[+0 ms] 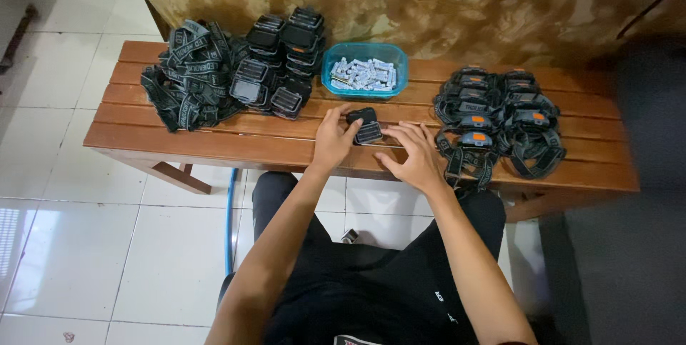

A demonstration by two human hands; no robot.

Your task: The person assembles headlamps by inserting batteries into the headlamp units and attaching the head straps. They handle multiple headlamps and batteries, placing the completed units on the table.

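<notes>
While your left hand [333, 138] pinches the small black headlamp body [366, 126] on the bench [214, 141], your right hand [413, 156] rests splayed and empty beside it, teal battery tub [364, 70] just beyond, strapped headlamps [496, 120] crowding rightward.

The desk [179, 134] is slatted wood with a smooth, warm varnish. The black lamp housing [366, 126] under the left hand [330, 141] looks like hard plastic with a slight sheen. The headbands [187, 77] are woven cloth, matt. The teal tub [364, 70] is glossy, translucent plastic. The floor tiles [71, 245] are shiny glazed ceramic
</notes>
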